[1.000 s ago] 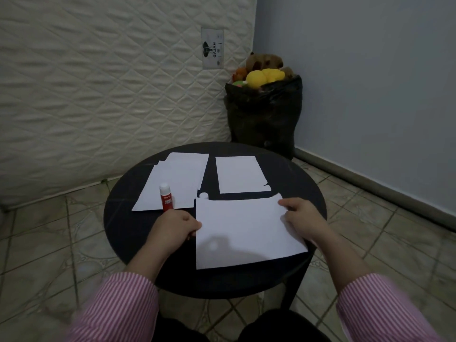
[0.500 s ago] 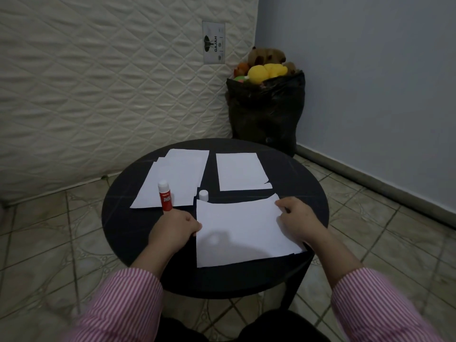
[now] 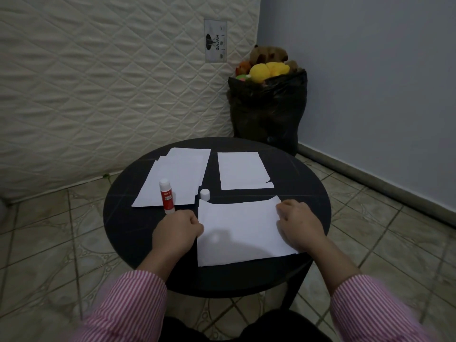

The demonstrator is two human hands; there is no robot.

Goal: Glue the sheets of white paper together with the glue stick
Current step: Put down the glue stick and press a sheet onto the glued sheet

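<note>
A person's view looks down at a round black table (image 3: pixel 123 218) on a tiled floor (image 3: pixel 49 243). Nearest the person lies a white sheet of paper (image 3: pixel 237 230), flat on the tabletop. The left hand (image 3: pixel 176 230) sits at the sheet's left edge with its fingers curled under into a loose fist; whether they pinch the paper's edge cannot be told. The right hand (image 3: pixel 299 224) rests on the sheet's right side, knuckles up and fingers bent down onto the paper near its far right corner. Both forearms wear pink and white striped sleeves (image 3: pixel 133 304).

A red and white glue stick (image 3: pixel 166 199) stands upright with its cap off, just beyond the left hand, at the near edge of a stack of white sheets (image 3: pixel 176 180) on the far left of the table. Its small white cap (image 3: pixel 205 194) stands on the table between that stack and the near sheet, close to the sheet's far left corner. On the far right of the table lies another white sheet (image 3: pixel 243 170), with a notch at its near right corner.

Behind the table, a quilted cream mattress (image 3: pixel 98 82) leans upright and bears a label reading GAJAH (image 3: pixel 215 40). In the corner by the pale blue wall (image 3: pixel 370 82) stands a black plastic bag (image 3: pixel 267 112) topped with plush toys (image 3: pixel 267 65), yellow and brown among them.
</note>
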